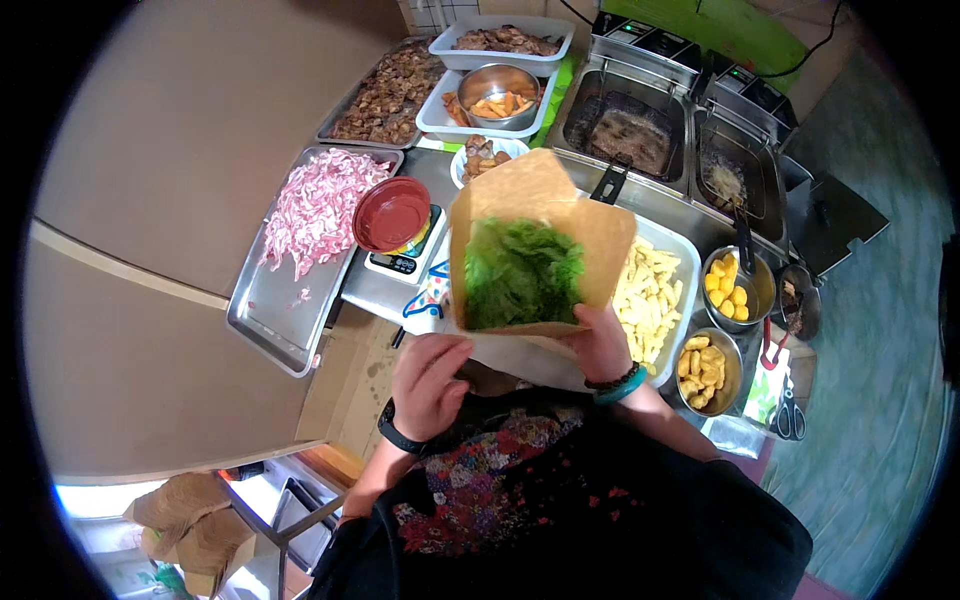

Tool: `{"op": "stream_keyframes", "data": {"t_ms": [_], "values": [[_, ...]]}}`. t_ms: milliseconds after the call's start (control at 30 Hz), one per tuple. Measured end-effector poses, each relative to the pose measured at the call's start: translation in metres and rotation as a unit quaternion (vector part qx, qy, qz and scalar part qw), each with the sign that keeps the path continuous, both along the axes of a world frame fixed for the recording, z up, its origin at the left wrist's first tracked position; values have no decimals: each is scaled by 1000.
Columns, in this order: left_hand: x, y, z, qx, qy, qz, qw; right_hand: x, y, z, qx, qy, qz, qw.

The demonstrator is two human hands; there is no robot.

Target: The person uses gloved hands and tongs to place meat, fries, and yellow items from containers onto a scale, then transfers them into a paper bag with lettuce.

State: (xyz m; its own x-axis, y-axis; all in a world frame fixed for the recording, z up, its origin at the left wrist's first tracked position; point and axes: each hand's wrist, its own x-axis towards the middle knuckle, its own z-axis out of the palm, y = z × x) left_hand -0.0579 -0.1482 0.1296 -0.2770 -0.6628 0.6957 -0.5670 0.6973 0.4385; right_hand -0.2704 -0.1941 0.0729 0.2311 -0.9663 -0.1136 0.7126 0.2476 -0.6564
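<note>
A brown paper takeout box [605, 235] with its flaps raised is held up in front of me. Green leafy lettuce [525, 272] lies inside it. My right hand [603, 348] grips the box at its lower right edge, thumb over the rim. By the lower left corner is my left hand [430, 385], fingers loosely bent and apart from the thumb, with nothing seen in it. Just left of the box, a dark red bowl [390, 214] rests on a digital kitchen scale [408, 262].
Two deep fryers [625, 135] with baskets stand at the back right. A tray of sliced pink onion [325, 205] is at left. Pale fries [648, 290] fill a white tub; metal bowls of nuggets [702, 372] and yellow pieces [725, 285] stand right. Scissors [788, 410] lie near the edge.
</note>
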Motion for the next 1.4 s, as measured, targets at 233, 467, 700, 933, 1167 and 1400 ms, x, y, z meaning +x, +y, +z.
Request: {"op": "stream_keyframes", "data": {"t_ms": [233, 467, 700, 933, 1167, 1400], "values": [[23, 25, -54, 481, 140, -273, 821, -3, 2, 3, 34, 43, -42, 998], [9, 42, -110, 631, 136, -332, 688, 11, 5, -13, 0, 51, 41, 998], [13, 46, -141, 694, 184, -308, 624, 26, 18, -15, -38, 165, 61, 984], [27, 63, -183, 720, 225, -246, 608, 28, 21, -22, -86, 139, 116, 980], [70, 80, -201, 635, 348, -129, 678, 27, 23, -12, -167, 211, 134, 954], [50, 74, -130, 461, 560, -66, 685, 37, 19, -32, -310, 320, 93, 890]]}}
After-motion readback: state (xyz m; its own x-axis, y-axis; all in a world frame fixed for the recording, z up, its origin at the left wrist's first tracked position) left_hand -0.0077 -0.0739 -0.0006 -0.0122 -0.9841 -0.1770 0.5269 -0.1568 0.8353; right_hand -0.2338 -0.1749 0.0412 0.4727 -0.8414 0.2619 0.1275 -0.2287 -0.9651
